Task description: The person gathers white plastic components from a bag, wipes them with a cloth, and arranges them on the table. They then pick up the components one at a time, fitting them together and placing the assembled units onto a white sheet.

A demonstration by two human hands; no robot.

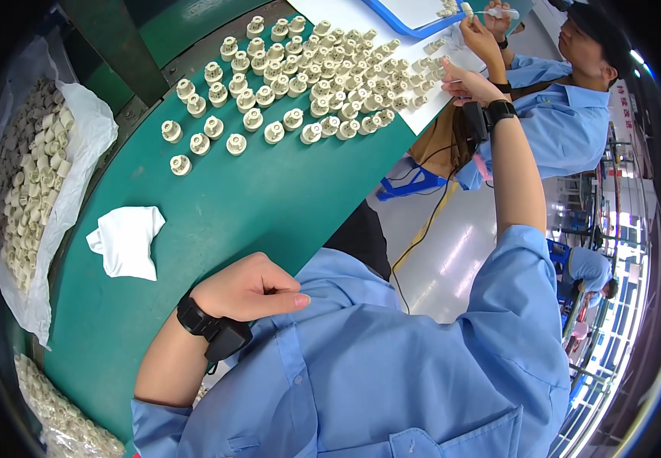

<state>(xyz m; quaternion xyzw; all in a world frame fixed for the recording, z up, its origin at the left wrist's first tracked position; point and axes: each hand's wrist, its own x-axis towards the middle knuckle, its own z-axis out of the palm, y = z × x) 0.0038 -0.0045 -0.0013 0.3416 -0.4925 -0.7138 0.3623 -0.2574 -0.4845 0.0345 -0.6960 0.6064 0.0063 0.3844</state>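
My right hand (472, 85) reaches out at the far right end of the rows of cream plastic fittings (292, 84). Its index finger is stretched toward the fittings lying on a white sheet (422, 114); I see nothing held in it. Close to my body, over the table's near edge, my left hand (246, 288) is curled into a loose fist with the thumb out, and nothing shows in it. A crumpled white cloth (130, 243) lies on the green table (208, 198) left of that hand. The fittings stand upright, denser toward the right.
A white bag (78, 153) full of cream caps leans along the left edge, with a clear bag of small parts (63, 416) below it. At the upper right a co-worker (575, 114) holds a fitting and a small translucent bottle (502, 13) near a blue-rimmed tray (414, 30).
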